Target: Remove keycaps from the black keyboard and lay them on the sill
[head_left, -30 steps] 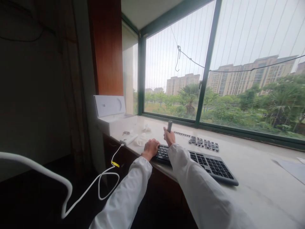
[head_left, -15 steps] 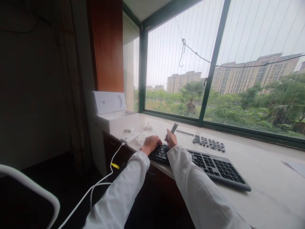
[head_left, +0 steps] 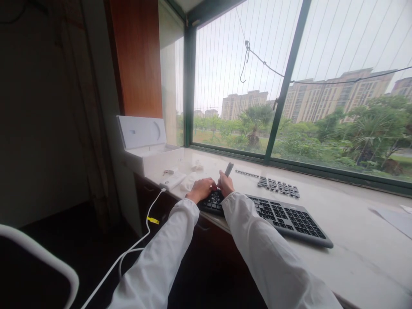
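A dark grey keyboard (head_left: 317, 234) lies along the front of the counter, with many of its key positions showing bare. Over its left end my left hand (head_left: 202, 189) is bent down, its fingers curled and pressed together; what lies under the fingertips is hidden. Close beside it, my right hand (head_left: 226, 184) is wrapped round a slim dark grey tool (head_left: 229, 169), whose upper end sticks up out of the fist. The tool's lower end points down to the keys by my left fingertips. Behind the keyboard, loose keycaps (head_left: 278, 187) lie in rows.
A narrow dark strip (head_left: 246, 173) lies left of the keycaps. An opened white box (head_left: 151, 159) stands at the far left, near a white device (head_left: 173, 179) with a white cable (head_left: 151, 216) hanging off the edge. Paper (head_left: 394, 219) lies at right, and a window (head_left: 234, 128) rises behind.
The view has shifted slightly. My right hand has come closer to my left and lower, and the tool has tilted a little. Both hands stay at the keyboard's left end.
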{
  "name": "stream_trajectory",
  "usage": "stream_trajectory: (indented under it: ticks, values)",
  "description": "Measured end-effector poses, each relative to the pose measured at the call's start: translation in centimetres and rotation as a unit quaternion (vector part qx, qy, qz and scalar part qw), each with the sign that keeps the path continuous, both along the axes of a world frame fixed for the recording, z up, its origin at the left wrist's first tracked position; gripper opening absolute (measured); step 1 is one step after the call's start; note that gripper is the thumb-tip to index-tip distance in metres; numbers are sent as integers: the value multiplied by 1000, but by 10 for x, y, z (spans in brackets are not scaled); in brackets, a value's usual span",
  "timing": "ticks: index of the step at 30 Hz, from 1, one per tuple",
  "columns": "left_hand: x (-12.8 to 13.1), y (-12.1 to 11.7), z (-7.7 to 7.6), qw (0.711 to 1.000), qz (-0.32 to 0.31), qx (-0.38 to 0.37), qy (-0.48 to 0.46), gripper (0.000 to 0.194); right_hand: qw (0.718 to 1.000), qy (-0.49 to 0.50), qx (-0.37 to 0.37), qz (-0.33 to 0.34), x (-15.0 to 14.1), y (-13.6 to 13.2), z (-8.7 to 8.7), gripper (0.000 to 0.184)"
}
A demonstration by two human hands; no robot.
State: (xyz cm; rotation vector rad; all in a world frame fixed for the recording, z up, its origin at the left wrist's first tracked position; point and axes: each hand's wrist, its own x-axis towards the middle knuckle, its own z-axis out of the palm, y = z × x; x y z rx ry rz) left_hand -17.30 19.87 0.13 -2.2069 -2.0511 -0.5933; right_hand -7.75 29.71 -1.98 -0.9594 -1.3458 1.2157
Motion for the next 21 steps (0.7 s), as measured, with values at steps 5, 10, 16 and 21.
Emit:
stream_trajectory:
  ticks: [5,10,16,21]
  values:
    - [-3,2,-4,999,11,2,-48,20,999,10,-27,-18,-1,-9,3,42]
    - [-6,6,-8,996,28,-3,-81,25,1000,-9,-11,-24,2,-18,5,43]
    - [-4,9,-9,995,61,-13,-79,25,997,-17,71,-16,-5,-32,10,43]
    - [-3,8,-12,995,66,10,-73,22,996,-41,71,-28,-8,-38,14,41]
